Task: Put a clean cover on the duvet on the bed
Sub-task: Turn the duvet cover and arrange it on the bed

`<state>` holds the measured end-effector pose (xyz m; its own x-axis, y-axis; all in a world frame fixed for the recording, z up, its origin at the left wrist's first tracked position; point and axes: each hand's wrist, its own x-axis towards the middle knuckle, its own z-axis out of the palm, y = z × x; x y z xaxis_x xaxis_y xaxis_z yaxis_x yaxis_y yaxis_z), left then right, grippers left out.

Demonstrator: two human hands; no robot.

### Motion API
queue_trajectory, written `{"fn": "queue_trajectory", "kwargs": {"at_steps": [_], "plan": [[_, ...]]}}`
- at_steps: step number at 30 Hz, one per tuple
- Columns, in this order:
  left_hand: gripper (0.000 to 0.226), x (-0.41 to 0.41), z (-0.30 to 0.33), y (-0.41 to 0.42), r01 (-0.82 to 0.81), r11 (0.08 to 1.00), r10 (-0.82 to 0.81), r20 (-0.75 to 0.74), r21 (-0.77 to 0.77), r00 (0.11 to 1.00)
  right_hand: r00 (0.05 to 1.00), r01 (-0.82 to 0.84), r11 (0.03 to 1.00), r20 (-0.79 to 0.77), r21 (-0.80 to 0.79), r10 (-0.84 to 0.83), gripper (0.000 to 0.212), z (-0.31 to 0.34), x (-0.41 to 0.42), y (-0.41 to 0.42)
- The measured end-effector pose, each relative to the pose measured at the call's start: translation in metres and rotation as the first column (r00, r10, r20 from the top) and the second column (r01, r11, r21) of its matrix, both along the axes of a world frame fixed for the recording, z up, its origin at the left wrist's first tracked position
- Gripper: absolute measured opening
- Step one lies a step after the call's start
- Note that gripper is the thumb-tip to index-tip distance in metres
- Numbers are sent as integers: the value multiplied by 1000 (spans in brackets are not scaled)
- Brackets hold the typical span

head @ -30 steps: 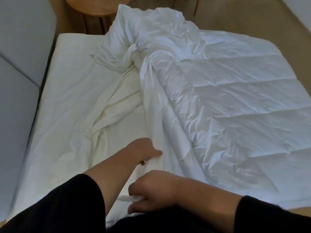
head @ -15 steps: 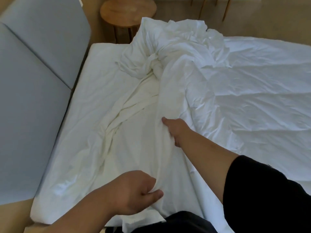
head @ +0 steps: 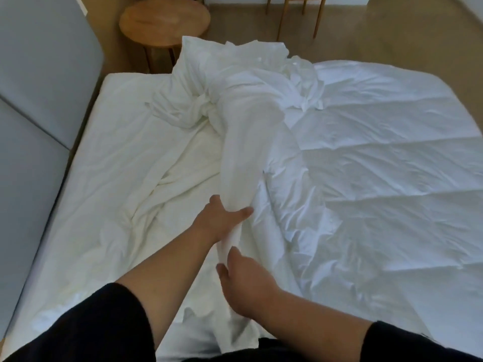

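A white quilted duvet [head: 379, 158] lies spread over the right half of the bed. The white cover [head: 245, 126] runs as a bunched, lifted fold from a crumpled heap at the far side down toward me. My left hand [head: 222, 218] grips that fold from the left, thumb across it. Just below, my right hand [head: 243, 280] holds the same gathered edge, fingers curled round it. Both arms wear black sleeves.
A white sheet [head: 125, 163] covers the mattress on the left. A grey padded headboard [head: 34, 105] runs along the left side. A round wooden side table [head: 164, 20] stands beyond the bed, with wooden chair legs [head: 295, 14] on the floor farther right.
My hands have swapped places along the fold: the left moved up and forward to grip it, the right pulled back toward me. The cover's edge now rises off the bed.
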<state>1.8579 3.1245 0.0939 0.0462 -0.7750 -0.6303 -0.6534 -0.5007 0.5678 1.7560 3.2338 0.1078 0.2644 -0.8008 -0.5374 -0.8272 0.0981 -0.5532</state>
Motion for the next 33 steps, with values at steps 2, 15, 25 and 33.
{"fn": "queue_trajectory", "kwargs": {"at_steps": [2,15,25,33], "plan": [[46,-19,-9,1,103,992,-94,117,-75,989,998,-26,999,62,29,25,26,4,-16,2],[41,16,47,80,328,924,-347,-71,-198,935,303,581,615,560,533,-771,41,-21,-71,-133],[43,47,39,92,286,956,-289,-61,-60,955,306,391,704,638,593,-707,39,-2,-51,-139],[31,43,57,89,236,972,-222,-287,16,932,488,280,894,750,350,-447,24,0,-50,-55]]}}
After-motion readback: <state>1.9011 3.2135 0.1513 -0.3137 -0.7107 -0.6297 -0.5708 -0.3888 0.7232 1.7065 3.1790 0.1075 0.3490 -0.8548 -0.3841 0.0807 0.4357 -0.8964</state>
